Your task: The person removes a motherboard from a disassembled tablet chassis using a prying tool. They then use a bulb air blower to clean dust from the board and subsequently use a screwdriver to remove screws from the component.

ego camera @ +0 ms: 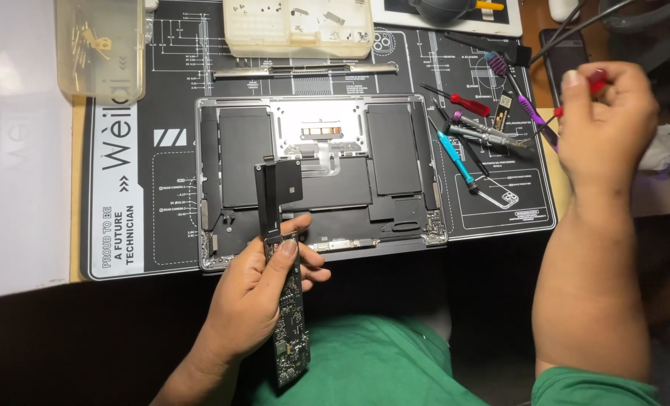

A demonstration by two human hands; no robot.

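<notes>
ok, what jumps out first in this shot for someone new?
The opened laptop lies bottom-up in the middle of the dark work mat, its black batteries exposed. In front of it the left hand holds a long circuit board upright over the near edge of the case. At the right edge the right hand grips a red-handled tool above a scatter of screwdrivers.

Black printed work mat (124, 143), clear parts boxes (299, 30), loose screwdrivers (455, 159), perhaps a brush (500, 68), dark phone (564, 56)

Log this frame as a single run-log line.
left hand: holds circuit board | right hand: holds red-handled tool | opened laptop: on mat
</notes>
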